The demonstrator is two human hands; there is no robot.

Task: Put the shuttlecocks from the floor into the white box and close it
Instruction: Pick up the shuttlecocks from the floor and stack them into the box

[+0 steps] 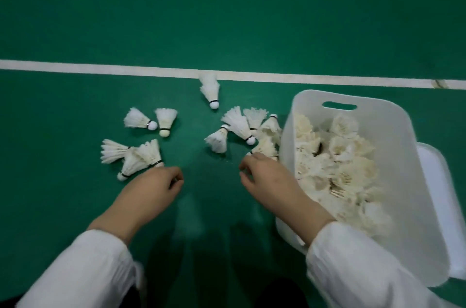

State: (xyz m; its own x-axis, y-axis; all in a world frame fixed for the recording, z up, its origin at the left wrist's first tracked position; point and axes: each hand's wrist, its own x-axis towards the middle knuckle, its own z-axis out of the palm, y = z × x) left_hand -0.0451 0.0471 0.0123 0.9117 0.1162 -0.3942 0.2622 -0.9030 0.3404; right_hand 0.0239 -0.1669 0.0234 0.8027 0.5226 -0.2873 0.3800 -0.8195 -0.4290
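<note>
Several white feather shuttlecocks lie on the green floor: a left cluster (141, 156), a pair (151, 119) above it, a single one (210, 89) by the white line, and a bunch (239, 126) beside the white box (393, 131). The box is open and holds many shuttlecocks (335, 159). My left hand (156, 189) hovers just below the left cluster, fingers curled, nothing visible in it. My right hand (267, 176) is next to the box's left wall, fingertips touching a shuttlecock (264, 148); whether it grips that one is unclear.
A white lid (443, 196) lies partly under the box on its right side. A white court line (100, 68) runs across the floor beyond the shuttlecocks. White sleeves cover both forearms.
</note>
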